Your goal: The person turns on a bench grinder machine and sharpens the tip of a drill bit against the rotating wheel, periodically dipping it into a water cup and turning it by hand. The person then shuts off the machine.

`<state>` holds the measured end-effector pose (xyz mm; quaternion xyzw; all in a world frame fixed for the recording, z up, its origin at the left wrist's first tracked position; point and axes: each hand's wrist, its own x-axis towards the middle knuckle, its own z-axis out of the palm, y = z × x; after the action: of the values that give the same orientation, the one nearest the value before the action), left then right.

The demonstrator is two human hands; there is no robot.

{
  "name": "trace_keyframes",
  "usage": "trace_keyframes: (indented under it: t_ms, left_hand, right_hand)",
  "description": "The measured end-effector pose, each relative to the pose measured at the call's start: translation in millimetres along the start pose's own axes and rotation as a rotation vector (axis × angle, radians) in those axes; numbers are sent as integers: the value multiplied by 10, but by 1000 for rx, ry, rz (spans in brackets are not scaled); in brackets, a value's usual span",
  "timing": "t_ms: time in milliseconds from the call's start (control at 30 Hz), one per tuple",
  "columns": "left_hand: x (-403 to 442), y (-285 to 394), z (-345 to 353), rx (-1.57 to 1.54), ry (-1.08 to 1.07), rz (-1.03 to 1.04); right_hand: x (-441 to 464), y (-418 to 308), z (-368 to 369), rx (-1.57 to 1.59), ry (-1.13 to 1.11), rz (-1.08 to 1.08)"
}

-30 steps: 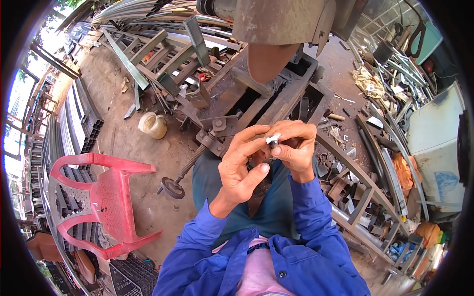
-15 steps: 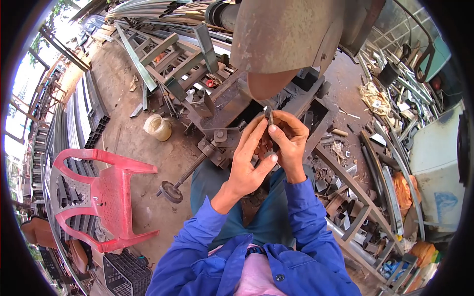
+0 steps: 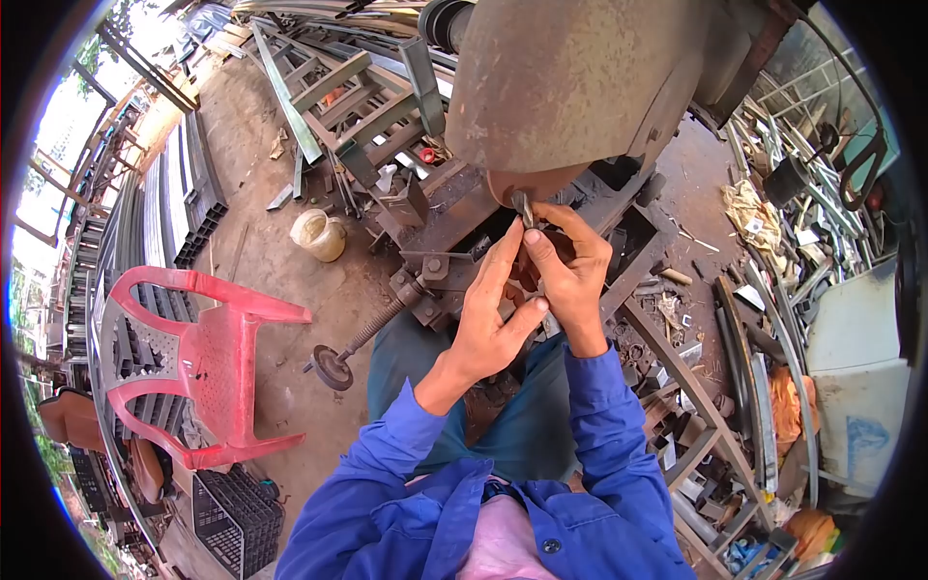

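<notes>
Between both hands is a short metal drill bit (image 3: 523, 207), its shiny fluted tip pointing up and away from me. My right hand (image 3: 572, 275) is closed on it, with the thumb pressed near the tip. My left hand (image 3: 491, 314) supports it from the left, fingers together along its side and thumb reaching across below. Most of the bit's lower length is hidden by the fingers. Just beyond, the tip is at the lower edge of a reddish-brown wheel (image 3: 556, 181) under a rusty metal guard (image 3: 570, 87); whether they touch I cannot tell.
A steel machine frame with a threaded screw and handwheel (image 3: 333, 368) stands before my knees. On the left are a red plastic chair (image 3: 220, 372), a plastic jar (image 3: 319, 236) and a black crate (image 3: 237, 522). Scrap metal and a steel ladder-like frame (image 3: 696, 406) lie right.
Both hands have moved the drill bit slightly up and forward, so its tip is now at the wheel's lower edge. The head view has shifted a little.
</notes>
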<state>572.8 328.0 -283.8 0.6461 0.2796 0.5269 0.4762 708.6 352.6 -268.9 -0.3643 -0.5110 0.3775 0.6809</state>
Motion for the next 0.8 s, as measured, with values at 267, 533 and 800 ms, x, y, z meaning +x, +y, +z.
trace_keyframes:
  t_ms: [267,533,800]
  left_hand:
    - [-36,73,-26,-143,-40,-119]
    - [-6,47,20,-251,-39,-121]
    - [2,-5,21,-237,-40,-125]
  right_hand:
    - [41,-66,62,-228,15,-133]
    - [181,-105,-75,-358,-80,-230]
    - [197,-155,-48,-439,-90,-245]
